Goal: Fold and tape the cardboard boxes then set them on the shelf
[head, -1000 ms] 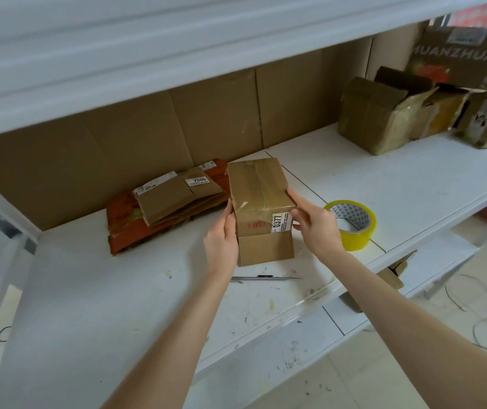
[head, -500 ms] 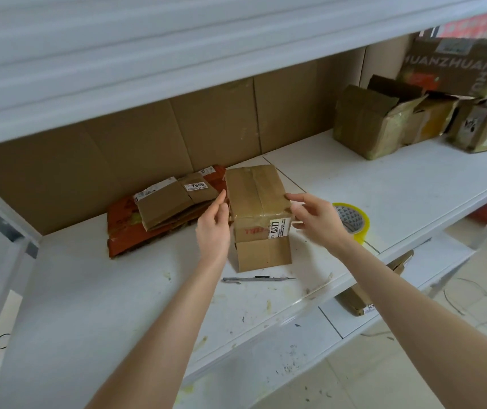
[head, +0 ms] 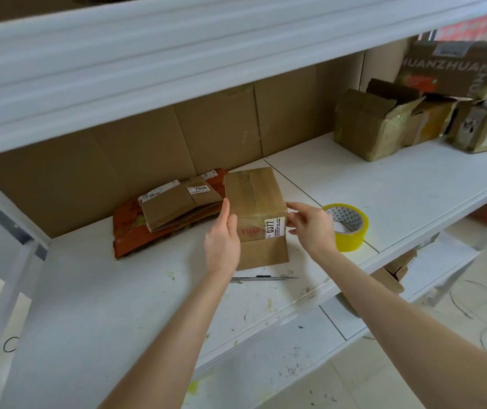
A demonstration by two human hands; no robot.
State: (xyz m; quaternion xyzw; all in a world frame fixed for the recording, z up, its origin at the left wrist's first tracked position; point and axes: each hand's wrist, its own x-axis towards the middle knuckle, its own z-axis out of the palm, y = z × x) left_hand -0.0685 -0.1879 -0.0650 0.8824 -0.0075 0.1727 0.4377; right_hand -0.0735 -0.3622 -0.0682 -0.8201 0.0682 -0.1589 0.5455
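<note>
Masking box's (head: 255, 199) left edge: left hand (head: 221, 243)

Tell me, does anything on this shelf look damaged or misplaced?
The brown box at the back right has open, ragged flaps. A thin metal tool lies loose on the shelf in front of the taped box.

A packing storeroom: white metal shelving (head: 413, 184) lined with brown cardboard, worn labelled parcels (head: 366, 128), a yellow tape roll (head: 351, 240).

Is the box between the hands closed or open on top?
Closed. The box has its top flaps flat, with tape over the seam.
</note>
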